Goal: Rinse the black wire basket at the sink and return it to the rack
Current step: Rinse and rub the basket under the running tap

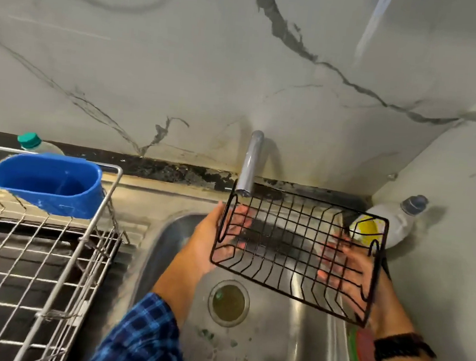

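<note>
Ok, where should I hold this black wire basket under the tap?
Grip the black wire basket by its two short ends, left hand from the left, right hand from the right. It is long and tilted, so end holds steady it, mesh clear below the tap.

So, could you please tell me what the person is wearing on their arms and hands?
The left arm has a blue and navy checked sleeve ending partway up the forearm. The right arm shows no sleeve, only a black band at the wrist. The left hand and right hand are bare, without gloves.
</note>
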The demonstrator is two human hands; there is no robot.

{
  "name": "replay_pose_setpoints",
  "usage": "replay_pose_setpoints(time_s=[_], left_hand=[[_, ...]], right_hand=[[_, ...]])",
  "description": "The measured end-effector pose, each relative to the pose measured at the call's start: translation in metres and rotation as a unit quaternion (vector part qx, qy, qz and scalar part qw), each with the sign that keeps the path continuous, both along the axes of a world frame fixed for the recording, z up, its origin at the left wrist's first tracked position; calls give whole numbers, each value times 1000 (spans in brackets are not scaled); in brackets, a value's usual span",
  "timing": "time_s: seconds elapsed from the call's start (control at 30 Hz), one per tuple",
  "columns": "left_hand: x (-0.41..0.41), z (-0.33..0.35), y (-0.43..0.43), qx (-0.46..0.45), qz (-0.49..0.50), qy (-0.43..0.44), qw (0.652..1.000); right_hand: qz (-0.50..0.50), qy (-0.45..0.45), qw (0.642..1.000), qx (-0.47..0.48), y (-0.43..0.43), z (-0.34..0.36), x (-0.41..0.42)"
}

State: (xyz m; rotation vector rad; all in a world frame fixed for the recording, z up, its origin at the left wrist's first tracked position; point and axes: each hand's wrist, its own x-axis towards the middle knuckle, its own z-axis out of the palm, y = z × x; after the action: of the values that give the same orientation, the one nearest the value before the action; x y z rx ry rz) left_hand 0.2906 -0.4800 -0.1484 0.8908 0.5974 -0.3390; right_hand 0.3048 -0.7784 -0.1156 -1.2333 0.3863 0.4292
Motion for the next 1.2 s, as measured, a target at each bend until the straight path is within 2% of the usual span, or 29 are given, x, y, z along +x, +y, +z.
replay_pose_setpoints(time_s=[0.2, 0.37, 0.43, 0.5, 0.67, 0.73, 0.8, 0.87, 0.97, 1.03, 1.2], left_hand=[[6, 0, -3, 14, -50, -27, 998], [-15, -5, 15, 74, -62, -5, 995], [-27, -6, 24, 90, -49, 5, 995], [-43, -8, 29, 92, 6, 13, 996], [-99, -24, 38, -113, 142, -16, 983], [-116, -27, 47, -143, 160, -39, 976], [-127, -22, 55, -129, 177, -31, 975], [-127, -19, 65, -102, 189, 24, 976], [-117, -22, 83, -3, 211, 91, 973], [-112, -21, 92, -1, 232, 80, 969], [-114, -25, 88, -61, 277, 6, 959]], right_hand=[[16, -2, 1000, -21, -3, -3, -2], [55, 30, 991, -122, 21, -20, 9], [99, 47, 986, -126, 33, -25, 13], [149, 71, 982, -96, 44, -26, 20], [269, 87, 959, -22, 75, -20, 36], [315, 72, 946, -16, 91, -17, 40], [351, 49, 935, -11, 109, -16, 43], [353, 30, 935, 0, 126, -15, 44], [299, 42, 951, 67, 142, -17, 44], [270, 62, 955, 104, 143, -19, 41], [246, 85, 961, 91, 142, -16, 37]])
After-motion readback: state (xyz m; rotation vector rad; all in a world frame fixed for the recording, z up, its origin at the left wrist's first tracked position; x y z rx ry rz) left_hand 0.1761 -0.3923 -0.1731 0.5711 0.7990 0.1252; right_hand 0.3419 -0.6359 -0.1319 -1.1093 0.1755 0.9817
